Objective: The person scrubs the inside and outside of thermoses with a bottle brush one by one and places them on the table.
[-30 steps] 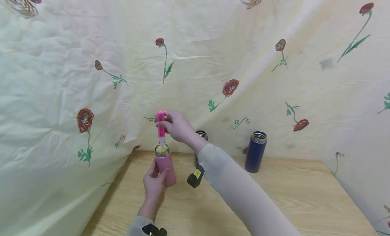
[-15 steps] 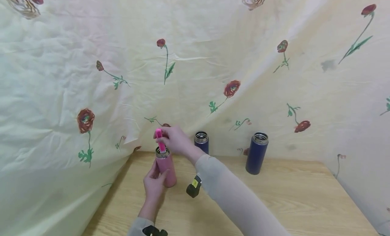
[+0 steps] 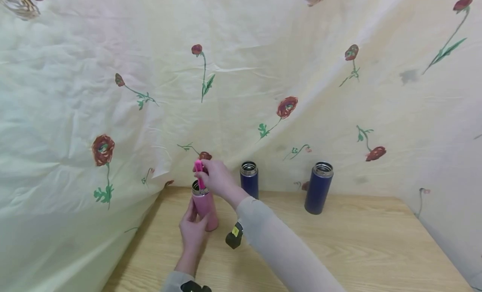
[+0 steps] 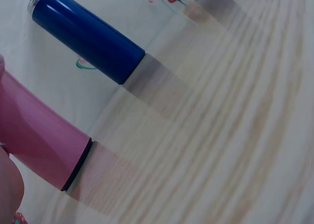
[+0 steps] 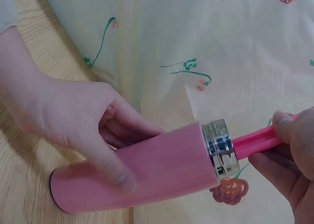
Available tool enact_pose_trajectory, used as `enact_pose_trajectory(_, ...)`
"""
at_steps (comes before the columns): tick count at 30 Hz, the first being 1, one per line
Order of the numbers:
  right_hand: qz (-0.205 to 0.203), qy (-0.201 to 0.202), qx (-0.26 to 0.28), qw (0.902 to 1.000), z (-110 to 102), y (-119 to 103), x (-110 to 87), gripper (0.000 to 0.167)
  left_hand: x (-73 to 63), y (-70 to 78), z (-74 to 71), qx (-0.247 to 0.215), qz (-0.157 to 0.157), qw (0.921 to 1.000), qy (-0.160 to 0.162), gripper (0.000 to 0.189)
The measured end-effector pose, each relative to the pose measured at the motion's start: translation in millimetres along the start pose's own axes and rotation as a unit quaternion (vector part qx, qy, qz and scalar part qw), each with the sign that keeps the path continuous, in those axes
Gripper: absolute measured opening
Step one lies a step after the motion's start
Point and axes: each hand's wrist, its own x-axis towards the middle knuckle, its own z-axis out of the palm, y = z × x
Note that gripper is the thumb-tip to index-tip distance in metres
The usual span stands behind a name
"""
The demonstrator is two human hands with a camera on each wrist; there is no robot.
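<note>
A pink insulated bottle [image 3: 205,208] with a bare metal neck stands uncapped on the wooden table. My left hand [image 3: 193,233] grips its body, thumb on the near side, as the right wrist view shows. Above the mouth, my right hand [image 3: 218,177] pinches the pink handle of a bottle brush [image 5: 255,141]. The handle enters the metal neck [image 5: 221,148], and the brush's head is hidden inside. In the left wrist view, the lower part of the pink bottle [image 4: 44,135] rests on the table.
Two dark blue bottles, also uncapped, stand at the back: one [image 3: 249,181] just right of my right hand, the other [image 3: 318,189] farther right. A cream cloth with printed flowers [image 3: 241,74] hangs behind and beside the wooden table [image 3: 357,242].
The brush has gone down into the pink bottle; its yellow sponge head, visible a second ago, is now inside. My right hand came down with it, then rocked slightly. The left hand keeps its grip.
</note>
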Motion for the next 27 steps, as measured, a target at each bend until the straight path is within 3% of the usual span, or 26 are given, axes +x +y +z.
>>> enact_pose_trajectory(10, -0.009, 0.015, 0.000, 0.9998, -4, 4, -14.9, 0.006, -1.0, 4.5, 6.5, 0.001, 0.002, 0.9999, 0.010, 0.085)
enact_pose_trajectory(16, 0.006, 0.058, 0.079, 0.9952, -22, 24, -43.5, 0.010, -5.1, 12.0, 9.2, 0.026, 0.029, 0.9993, -0.001, 0.082)
enact_pose_trajectory(19, -0.003, 0.100, 0.151, 0.9835, -34, 37, -57.5, 0.012, -7.7, 16.3, 13.6, 0.037, 0.065, 0.9970, -0.019, 0.082)
enact_pose_trajectory(21, -0.010, 0.124, 0.197, 0.9724, -41, 48, -67.7, 0.013, -9.8, 19.0, 17.7, 0.041, 0.110, 0.9922, -0.042, 0.081)
enact_pose_trajectory(25, -0.014, 0.159, 0.271, 0.9493, -51, 69, -89.4, 0.017, -13.1, 22.9, 25.4, 0.056, 0.213, 0.9710, -0.092, 0.078)
enact_pose_trajectory(27, -0.010, 0.173, 0.291, 0.9409, -54, 78, -100.2, 0.019, -14.1, 24.8, 28.7, 0.058, 0.238, 0.9619, -0.121, 0.076)
